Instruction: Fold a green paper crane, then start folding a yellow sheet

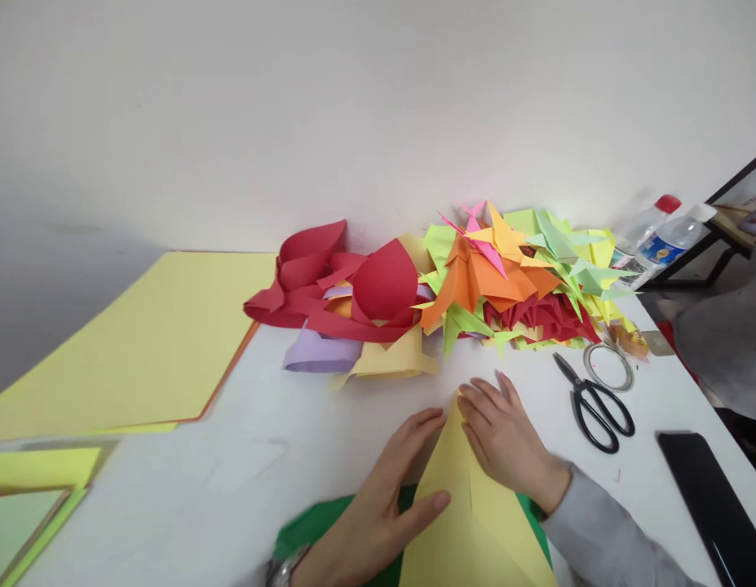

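A yellow paper sheet [475, 522], folded to a point, lies on a green sheet [310, 526] at the near edge of the white table [243, 465]. My left hand [383, 497] lies flat on the yellow paper's left side, fingers stretched out and thumb along the fold. My right hand [506, 436] presses flat on the upper right side by the tip, fingers together and extended. Neither hand grips anything.
A heap of folded coloured paper shapes [475, 281] and red paper strips [334, 285] lines the wall. Black scissors [594, 403] and a tape ring [608, 365] lie right, a dark phone [711, 497] beyond. Two bottles [659, 236] stand back right. Yellow sheets [139, 342] lie left.
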A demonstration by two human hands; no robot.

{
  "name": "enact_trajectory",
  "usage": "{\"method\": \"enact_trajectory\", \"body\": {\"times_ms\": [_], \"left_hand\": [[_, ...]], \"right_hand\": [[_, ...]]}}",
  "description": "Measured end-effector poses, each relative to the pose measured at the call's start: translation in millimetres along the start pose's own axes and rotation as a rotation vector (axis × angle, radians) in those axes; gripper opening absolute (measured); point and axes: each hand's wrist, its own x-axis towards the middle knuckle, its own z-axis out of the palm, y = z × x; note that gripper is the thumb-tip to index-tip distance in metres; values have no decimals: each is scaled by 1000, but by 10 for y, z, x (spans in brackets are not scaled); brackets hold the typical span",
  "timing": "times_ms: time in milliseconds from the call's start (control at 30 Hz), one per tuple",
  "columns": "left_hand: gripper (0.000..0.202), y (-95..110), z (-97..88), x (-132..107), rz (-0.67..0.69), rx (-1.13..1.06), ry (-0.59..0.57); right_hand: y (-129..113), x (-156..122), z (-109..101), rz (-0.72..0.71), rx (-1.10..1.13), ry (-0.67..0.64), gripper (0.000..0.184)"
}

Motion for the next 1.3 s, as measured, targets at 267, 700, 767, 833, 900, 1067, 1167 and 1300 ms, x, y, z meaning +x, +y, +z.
{"method": "enact_trajectory", "body": {"times_ms": [267,700,767,833,900,1067,1167,1300], "left_hand": [[76,35,238,9,212,265,-136],[47,15,263,224,195,445,128],[55,-29,365,246,214,554,158],[67,-67,450,248,249,662,144],[73,-85,492,241,266,731,120],[77,-49,469,238,269,790,92],[79,-27,458,250,267,793,82],[80,-13,498,261,251,807,94]], "right_hand": [[30,4,28,-6,26,39,31],[117,-12,-14,-43,26,-2,31],[135,-7,-12,-56,-8,4,31],[154,-2,-16,-77,-62,11,31],[172,3,-28,-111,-127,7,32],[198,15,-66,-164,-254,-31,37],[195,23,-78,-159,-323,-53,38],[159,31,-90,-124,-398,-70,39]]}}
